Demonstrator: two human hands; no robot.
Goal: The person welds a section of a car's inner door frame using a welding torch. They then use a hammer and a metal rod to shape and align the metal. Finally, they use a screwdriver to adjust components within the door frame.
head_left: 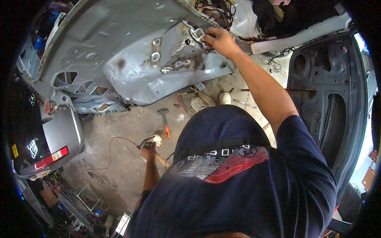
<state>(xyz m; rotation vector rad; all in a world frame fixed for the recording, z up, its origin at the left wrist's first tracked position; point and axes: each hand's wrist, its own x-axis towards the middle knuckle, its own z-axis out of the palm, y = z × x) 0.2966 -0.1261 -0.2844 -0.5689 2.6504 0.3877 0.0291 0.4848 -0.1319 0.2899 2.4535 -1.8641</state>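
Note:
My right hand point(220, 41) reaches up to the grey car body panel point(131, 75), its fingers closed at a small pale metal bracket point(197, 34) near the panel's upper right. Lower and to the left, my left hand point(149, 152) is wrapped round what looks like a spray gun point(147, 141), with a shiny rounded part on its right side. The hand covers much of this tool's grip. Holes, bolted plates and dark smudges mark the panel around the bracket.
A hammer point(164, 122) with an orange handle lies on the concrete floor, and a thin reddish hose point(112, 144) trails left. A dark car door point(327, 99) stands right. A vehicle's rear with a tail light point(51, 158) is left. Cables and rods lie near my shoes point(197, 104).

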